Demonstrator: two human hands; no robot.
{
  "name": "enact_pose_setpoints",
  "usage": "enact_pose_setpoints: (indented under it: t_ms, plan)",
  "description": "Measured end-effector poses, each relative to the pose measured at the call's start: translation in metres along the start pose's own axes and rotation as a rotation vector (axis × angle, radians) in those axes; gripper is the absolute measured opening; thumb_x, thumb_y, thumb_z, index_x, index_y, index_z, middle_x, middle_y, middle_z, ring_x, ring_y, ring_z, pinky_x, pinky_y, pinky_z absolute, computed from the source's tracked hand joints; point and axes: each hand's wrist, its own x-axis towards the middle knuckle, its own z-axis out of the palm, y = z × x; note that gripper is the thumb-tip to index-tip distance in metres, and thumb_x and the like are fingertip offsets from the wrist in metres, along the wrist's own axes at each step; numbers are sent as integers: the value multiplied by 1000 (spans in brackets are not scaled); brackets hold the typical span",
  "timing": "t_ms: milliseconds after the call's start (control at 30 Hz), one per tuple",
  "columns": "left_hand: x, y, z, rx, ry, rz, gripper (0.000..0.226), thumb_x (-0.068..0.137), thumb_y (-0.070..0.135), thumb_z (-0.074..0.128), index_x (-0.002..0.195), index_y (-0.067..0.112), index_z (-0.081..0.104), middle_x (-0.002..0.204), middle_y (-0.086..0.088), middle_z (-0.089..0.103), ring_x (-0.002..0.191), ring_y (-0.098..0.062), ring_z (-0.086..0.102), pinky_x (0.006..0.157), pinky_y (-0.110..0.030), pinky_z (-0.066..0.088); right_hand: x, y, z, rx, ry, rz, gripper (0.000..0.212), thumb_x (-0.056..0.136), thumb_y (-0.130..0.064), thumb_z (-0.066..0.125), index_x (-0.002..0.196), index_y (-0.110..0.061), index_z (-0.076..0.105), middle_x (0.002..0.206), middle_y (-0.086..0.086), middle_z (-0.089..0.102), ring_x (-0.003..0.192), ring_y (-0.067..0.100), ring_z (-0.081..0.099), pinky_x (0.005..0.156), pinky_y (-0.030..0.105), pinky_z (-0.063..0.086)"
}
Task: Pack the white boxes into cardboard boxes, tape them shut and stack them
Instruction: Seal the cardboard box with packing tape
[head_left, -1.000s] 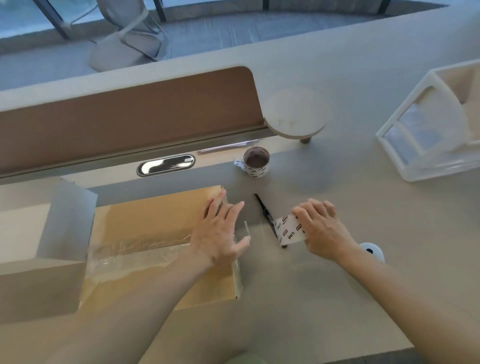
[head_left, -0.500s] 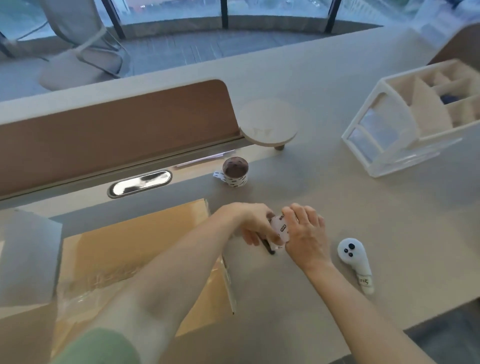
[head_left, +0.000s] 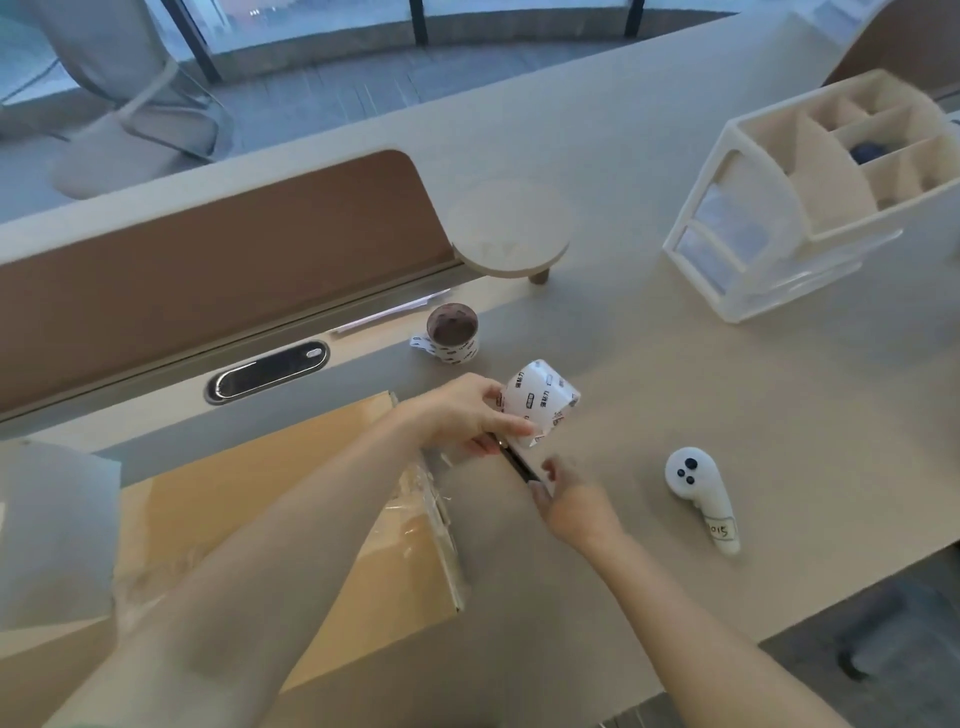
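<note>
A closed cardboard box (head_left: 332, 483) lies at the lower left, with a strip of clear tape running along its top and down its right end. My left hand (head_left: 465, 415) reaches past the box's right end and grips a white printed tape roll (head_left: 540, 397) just above the table. Below the roll lies a thin black cutter (head_left: 514, 461). My right hand (head_left: 569, 501) pinches the near end of this cutter; the hand is blurred. A pale box side (head_left: 52, 530) shows at the far left.
A second tape roll (head_left: 453, 332) stands behind my hands. A white handheld controller (head_left: 701, 493) lies to the right. A white desk organizer (head_left: 831, 208) stands at the back right, a round wooden stand (head_left: 511, 228) beside the brown desk divider (head_left: 208, 280).
The tape roll has passed from my right hand to my left hand. My left hand left the box top. My right hand moved down onto the black cutter.
</note>
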Motion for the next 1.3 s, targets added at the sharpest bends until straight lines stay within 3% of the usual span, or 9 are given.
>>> enact_pose_setpoints:
  t_ms: [133,300,467,633,733,900,1000,1167,1300]
  plan:
    - [-5,4,-4,-18,40,37,29,79,24,84,104,16,71,75,9,71,66,-11,63,67,-24,56,30,-19,24,-212,-19,-151,56,93,-36,60,139,-11,42,130,10,49,121,31,48,94,39,44]
    - [-8,-4,-8,3,57,25,32,80,23,84,106,10,72,63,10,65,72,-15,59,87,-41,56,41,-22,35,-305,29,-147,36,95,-6,45,132,-8,46,127,11,49,115,30,47,88,35,43]
    - [-3,1,-2,26,32,67,27,79,23,85,102,15,74,72,4,69,72,-16,61,74,-34,52,19,-5,13,-146,-101,-8,35,91,-13,55,124,-8,48,117,11,52,108,29,53,81,32,43]
    - [13,4,15,241,-49,56,31,77,23,87,104,13,75,91,-8,77,67,-13,64,70,-31,56,-20,26,-11,28,-202,152,20,82,-27,63,85,-15,47,87,0,53,69,20,52,57,30,40]
    - [25,-7,21,327,-88,35,28,77,25,86,100,16,75,93,-10,77,66,-12,67,68,-27,58,-48,41,-12,50,-192,242,22,82,-33,61,88,-21,44,86,0,55,66,15,54,52,29,37]
    - [34,-23,22,330,-108,35,29,77,34,86,98,18,73,90,-2,78,72,-14,72,71,-30,61,-85,58,-7,54,-132,246,18,88,-30,54,93,-16,44,81,2,54,73,24,53,55,31,37]
    - [38,-31,20,365,-128,33,30,80,36,83,100,17,72,92,-4,77,73,-14,72,73,-32,62,-102,56,-9,82,-99,224,15,86,-28,54,83,-21,41,75,2,53,66,21,49,60,36,39]
    - [47,-47,19,435,-193,-12,30,87,32,78,107,11,70,101,-11,75,76,-15,71,75,-33,63,-119,40,-16,152,-9,167,22,86,-19,57,77,-22,38,65,0,49,57,16,42,54,30,33]
    - [49,-51,20,389,-211,-5,21,90,29,74,104,13,70,94,-10,72,73,-15,68,74,-32,62,-126,26,-20,212,31,129,22,85,-13,57,76,-20,38,61,-2,44,54,15,38,50,25,30]
